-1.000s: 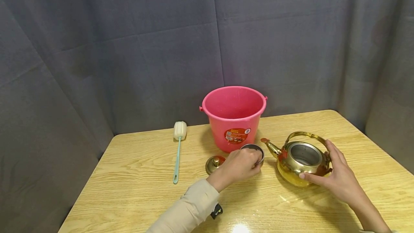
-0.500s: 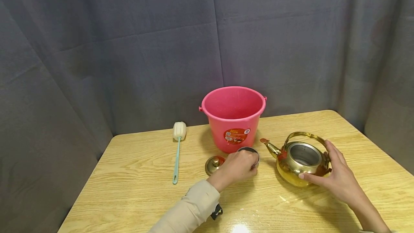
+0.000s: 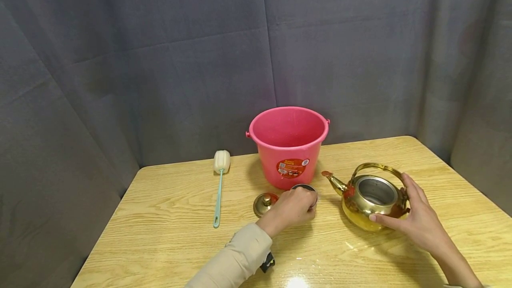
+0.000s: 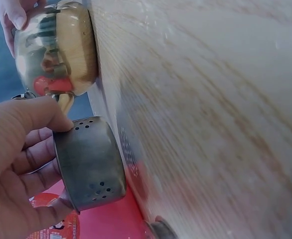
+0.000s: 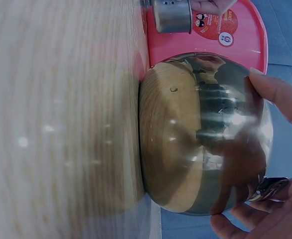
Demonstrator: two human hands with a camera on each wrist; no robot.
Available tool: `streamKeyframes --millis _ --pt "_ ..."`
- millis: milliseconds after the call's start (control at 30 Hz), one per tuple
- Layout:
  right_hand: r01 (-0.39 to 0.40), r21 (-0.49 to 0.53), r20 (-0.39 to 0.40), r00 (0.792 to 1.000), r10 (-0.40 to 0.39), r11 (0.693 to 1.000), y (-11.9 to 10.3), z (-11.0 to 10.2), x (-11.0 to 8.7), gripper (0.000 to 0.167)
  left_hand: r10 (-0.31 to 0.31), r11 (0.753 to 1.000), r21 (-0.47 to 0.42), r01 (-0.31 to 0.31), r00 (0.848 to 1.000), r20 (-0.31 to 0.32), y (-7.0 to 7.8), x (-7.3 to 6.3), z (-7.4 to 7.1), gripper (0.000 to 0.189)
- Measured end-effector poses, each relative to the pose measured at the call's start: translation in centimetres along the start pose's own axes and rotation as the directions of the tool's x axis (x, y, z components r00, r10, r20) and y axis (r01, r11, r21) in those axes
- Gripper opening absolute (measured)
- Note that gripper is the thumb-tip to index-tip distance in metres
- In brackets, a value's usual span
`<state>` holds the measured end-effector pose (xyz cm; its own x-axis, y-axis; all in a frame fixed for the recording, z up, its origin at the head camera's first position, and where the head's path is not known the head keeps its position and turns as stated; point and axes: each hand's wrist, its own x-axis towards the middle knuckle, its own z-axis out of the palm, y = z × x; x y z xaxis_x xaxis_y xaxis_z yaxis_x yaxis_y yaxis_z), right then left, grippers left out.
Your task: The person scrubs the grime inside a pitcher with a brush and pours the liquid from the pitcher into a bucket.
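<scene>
My left hand (image 3: 294,206) pinches a perforated metal strainer cup (image 4: 91,164) by its rim, thumb on one side and fingers on the other. The strainer sits low over the table in front of the pink bucket, mostly hidden by the hand in the head view. My right hand (image 3: 418,219) rests against a gold teapot (image 3: 370,217), thumb on its shoulder and fingers at the handle's base. The teapot stands upright and lidless, its spout pointing left. Beside the left hand lies the gold knobbed lid (image 3: 264,204), partly covered by that hand.
A pink bucket (image 3: 272,163) stands behind the strainer. To the left lies a sponge brush (image 3: 218,190) with a white head and a green handle. Grey curtains (image 3: 192,79) hang behind the wooden table (image 3: 168,234). A few wet drops show near the front.
My left hand has drawn the strainer a little leftward, toward the lid. The right hand and the teapot stay in place.
</scene>
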<state>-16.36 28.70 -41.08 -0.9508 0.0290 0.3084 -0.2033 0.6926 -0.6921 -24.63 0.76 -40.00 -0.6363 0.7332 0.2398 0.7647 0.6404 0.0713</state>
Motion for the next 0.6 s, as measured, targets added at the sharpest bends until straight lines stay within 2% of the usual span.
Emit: streamKeyframes --millis 300,600 --pt "-0.001 0.001 -0.003 1.000 0.001 1.000 0.00 0.03 -0.01 0.124 -0.013 0.999 -0.034 0.013 1.000 0.016 -0.15 -0.05 0.20 0.030" --pt "0.005 0.003 -0.010 1.000 -0.005 1.000 0.07 0.00 0.01 0.124 -0.051 0.997 -0.051 0.053 0.997 0.055 -0.16 -0.02 0.43 0.030"
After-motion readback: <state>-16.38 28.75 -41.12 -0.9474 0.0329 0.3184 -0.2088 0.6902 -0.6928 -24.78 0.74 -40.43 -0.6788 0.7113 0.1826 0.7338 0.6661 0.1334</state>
